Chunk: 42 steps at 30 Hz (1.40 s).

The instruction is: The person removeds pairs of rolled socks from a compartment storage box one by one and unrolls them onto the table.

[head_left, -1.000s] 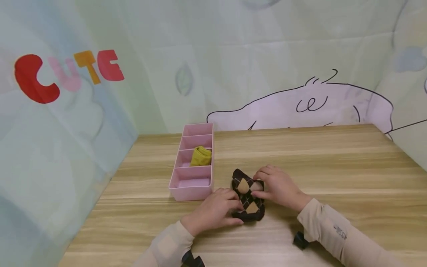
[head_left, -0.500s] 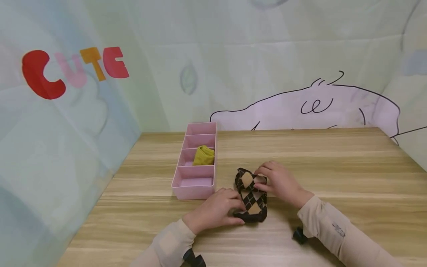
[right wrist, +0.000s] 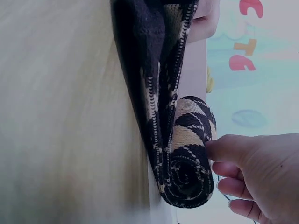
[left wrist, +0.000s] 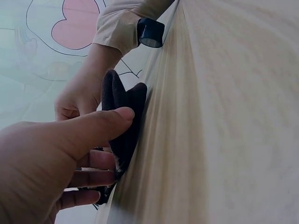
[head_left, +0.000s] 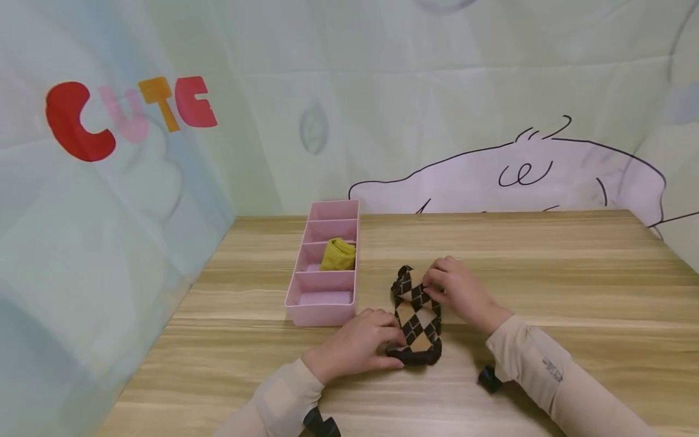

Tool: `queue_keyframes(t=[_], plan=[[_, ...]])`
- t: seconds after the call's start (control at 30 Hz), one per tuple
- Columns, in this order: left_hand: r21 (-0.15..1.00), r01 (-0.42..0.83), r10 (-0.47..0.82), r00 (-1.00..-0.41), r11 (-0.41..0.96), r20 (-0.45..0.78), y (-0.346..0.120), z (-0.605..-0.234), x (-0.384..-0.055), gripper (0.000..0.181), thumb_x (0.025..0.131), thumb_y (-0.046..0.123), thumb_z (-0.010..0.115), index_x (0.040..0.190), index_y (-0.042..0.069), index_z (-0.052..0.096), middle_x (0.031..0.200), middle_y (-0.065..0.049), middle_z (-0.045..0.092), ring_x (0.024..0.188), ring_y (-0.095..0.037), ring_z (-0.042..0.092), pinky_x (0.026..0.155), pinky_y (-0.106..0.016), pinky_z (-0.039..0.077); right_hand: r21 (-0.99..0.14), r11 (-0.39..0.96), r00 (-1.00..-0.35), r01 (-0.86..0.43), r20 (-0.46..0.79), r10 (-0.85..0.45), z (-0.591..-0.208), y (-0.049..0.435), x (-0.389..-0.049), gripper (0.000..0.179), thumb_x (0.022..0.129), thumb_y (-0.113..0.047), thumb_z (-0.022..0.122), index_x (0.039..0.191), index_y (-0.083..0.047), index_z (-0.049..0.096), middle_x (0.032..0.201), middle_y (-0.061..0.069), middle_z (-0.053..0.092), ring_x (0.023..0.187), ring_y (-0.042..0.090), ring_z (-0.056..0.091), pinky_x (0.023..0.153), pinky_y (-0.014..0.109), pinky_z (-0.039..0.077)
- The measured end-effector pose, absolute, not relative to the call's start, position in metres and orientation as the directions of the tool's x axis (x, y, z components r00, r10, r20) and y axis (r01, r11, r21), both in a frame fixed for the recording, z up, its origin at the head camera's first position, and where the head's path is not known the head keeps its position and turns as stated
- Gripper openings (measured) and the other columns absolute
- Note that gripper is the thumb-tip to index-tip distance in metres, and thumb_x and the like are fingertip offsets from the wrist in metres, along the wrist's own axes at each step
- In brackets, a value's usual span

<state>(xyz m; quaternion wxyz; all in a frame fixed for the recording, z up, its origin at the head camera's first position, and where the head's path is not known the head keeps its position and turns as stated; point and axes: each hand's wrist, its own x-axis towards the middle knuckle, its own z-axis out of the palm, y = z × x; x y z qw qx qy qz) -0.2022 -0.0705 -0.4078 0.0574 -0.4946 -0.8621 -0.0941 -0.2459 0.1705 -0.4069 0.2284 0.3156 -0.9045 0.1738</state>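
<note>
Near, the left hand (head_left: 357,343) pinched the checked cloth (head_left: 417,321); farther, the bent right hand (head_left: 460,294) held its rolled end.

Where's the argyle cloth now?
In the head view, the argyle cloth is on the table, right of the pink box, between the left hand and right hand.

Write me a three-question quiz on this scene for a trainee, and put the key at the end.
1. Multiple choice: which end of the diamond-patterned cloth is rolled up?
A) the end at the left hand
B) the end at the right hand
C) neither end
2. True or false: the yellow cloth lies in the pink box, in the compartment second from the person.
3. Fill in: the pink box is divided into ___ compartments.

Key: 1. B; 2. True; 3. four
</note>
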Motion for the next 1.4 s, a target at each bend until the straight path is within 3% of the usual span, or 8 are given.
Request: queue_keyframes(t=[0.1,0.33,0.6,0.87,1.4], plan=[[0.108,0.861,0.84,-0.509,0.497,0.189,-0.07,-0.407,-0.203,0.032,0.081,0.048,0.071,0.101,0.023,0.071,0.102,0.009,0.065,0.096,-0.008,0.058,0.09,-0.025,0.044,-0.189,0.752,-0.725,-0.631,0.491,-0.484,-0.406,0.171,-0.247,0.006,0.082,-0.014,0.074,0.086,-0.012,0.07,0.088,0.0,0.067,0.084,0.016,0.057,0.078,0.035,0.049],[0.095,0.85,0.832,-0.527,0.519,0.171,-0.071,-0.403,-0.203,0.031,0.081,0.048,0.07,0.101,0.024,0.071,0.103,0.01,0.064,0.096,-0.007,0.057,0.091,-0.024,0.044,-0.205,0.789,-0.781,-0.58,0.416,-0.466,-0.401,0.169,-0.247,0.031,0.081,-0.036,0.074,0.094,-0.009,0.07,0.096,0.005,0.069,0.094,0.023,0.061,0.09,0.043,0.048],[0.088,0.849,0.833,-0.528,0.52,0.165,-0.073,-0.401,-0.201,0.031,0.082,0.048,0.07,0.101,0.024,0.071,0.103,0.008,0.064,0.097,-0.008,0.056,0.092,-0.025,0.043,-0.173,0.825,-0.817,-0.538,0.351,-0.458,-0.399,0.166,-0.248,0.042,0.077,-0.037,0.077,0.106,-0.007,0.069,0.107,0.009,0.069,0.104,0.027,0.06,0.099,0.05,0.044],[0.091,0.859,0.838,-0.511,0.503,0.192,-0.072,-0.405,-0.202,0.031,0.081,0.048,0.071,0.1,0.024,0.071,0.101,0.009,0.063,0.095,-0.007,0.056,0.091,-0.024,0.043,-0.18,0.832,-0.821,-0.524,0.368,-0.437,-0.402,0.164,-0.255,0.032,0.08,-0.03,0.076,0.101,-0.007,0.07,0.103,0.009,0.07,0.099,0.026,0.06,0.092,0.048,0.048],[0.097,0.864,0.845,-0.504,0.495,0.177,-0.068,-0.406,-0.197,0.031,0.081,0.048,0.071,0.1,0.024,0.071,0.099,0.009,0.062,0.094,-0.007,0.054,0.09,-0.021,0.042,-0.137,0.837,-0.818,-0.53,0.342,-0.462,-0.399,0.171,-0.27,0.034,0.082,-0.032,0.074,0.102,-0.005,0.072,0.101,0.012,0.07,0.097,0.03,0.06,0.086,0.049,0.049]])
